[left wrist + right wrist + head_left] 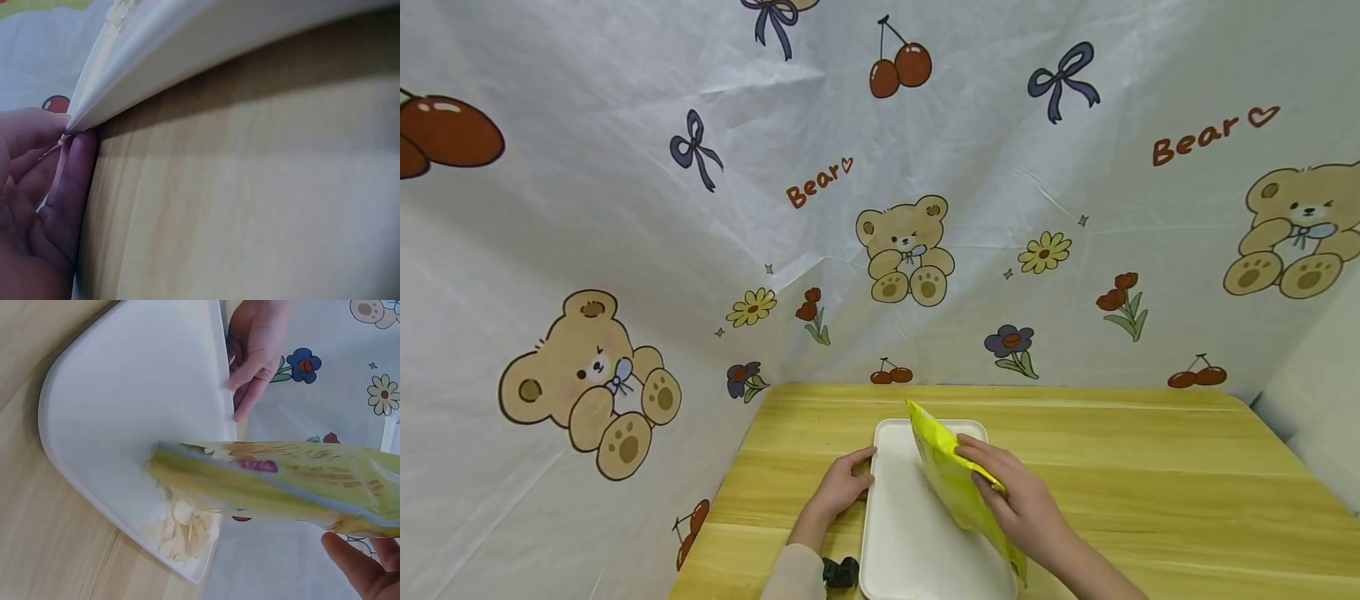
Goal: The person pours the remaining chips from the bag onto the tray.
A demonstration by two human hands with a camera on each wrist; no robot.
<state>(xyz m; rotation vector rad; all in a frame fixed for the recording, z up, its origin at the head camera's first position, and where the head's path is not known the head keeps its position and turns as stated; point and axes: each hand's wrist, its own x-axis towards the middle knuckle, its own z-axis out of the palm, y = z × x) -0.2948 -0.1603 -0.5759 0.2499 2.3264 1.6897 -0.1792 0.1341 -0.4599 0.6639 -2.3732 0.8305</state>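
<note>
A white rectangular tray [895, 533] lies on the wooden table. At its left edge my left hand [842, 483] pinches the rim, thumb above and a finger under it in the left wrist view. My right hand [1018, 500] grips a yellow chip bag [951, 479], tilted over the tray's right side. In the right wrist view the bag's torn end [162, 459] points down at the tray. Pale, thin chips [184, 531] lie heaped in one tray corner; the bag hides them in the head view. How many remain inside the bag cannot be seen.
A small black device [841, 572] sits by the left wrist, beside the tray. The wooden table [1150, 467] extends to the right. A white cloth [970, 167] printed with bears, bows and flowers hangs behind and to the left.
</note>
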